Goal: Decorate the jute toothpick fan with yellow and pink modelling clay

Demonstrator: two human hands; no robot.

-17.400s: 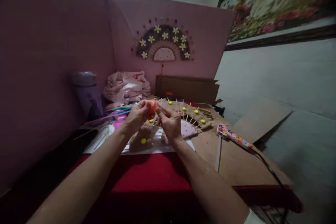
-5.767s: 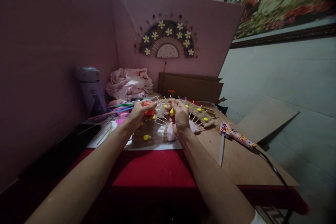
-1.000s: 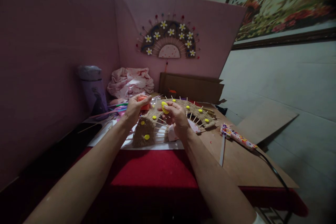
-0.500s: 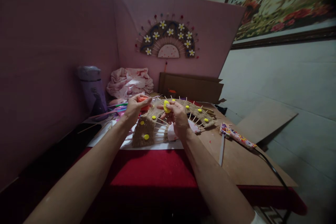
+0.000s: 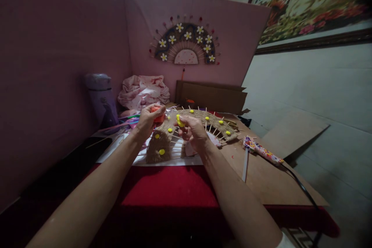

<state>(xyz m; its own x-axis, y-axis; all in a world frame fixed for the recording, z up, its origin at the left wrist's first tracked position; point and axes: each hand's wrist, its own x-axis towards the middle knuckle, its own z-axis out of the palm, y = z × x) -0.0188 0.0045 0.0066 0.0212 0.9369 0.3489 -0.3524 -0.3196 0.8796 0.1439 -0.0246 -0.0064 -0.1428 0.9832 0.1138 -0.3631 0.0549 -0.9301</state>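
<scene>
My left hand [image 5: 146,121] is closed on a small orange-red packet [image 5: 158,114] with clear plastic at its edge. Between the thumb and fingers of my right hand [image 5: 193,130] is a soft yellow lump that looks like modelling clay [image 5: 179,121]. Both hands are raised over a fan-shaped piece of woven twine [image 5: 158,150] with thin sticks running through it. Several yellow dots [image 5: 162,152] sit on its twine band. A pale spotted half-round [image 5: 213,139] forms its inner part, partly hidden behind my right hand.
A glue gun with a flowered pattern [image 5: 261,151] lies on brown board [image 5: 279,186] at right, its cord running off the edge. A purple bottle [image 5: 101,97] and crumpled pink cloth [image 5: 143,91] stand behind at left. A finished flowered fan [image 5: 186,40] hangs on the pink wall.
My right hand has shifted slightly left with the yellow clay, which has turned in the fingers. My left hand has tilted a little, showing more of the orange-red packet.
</scene>
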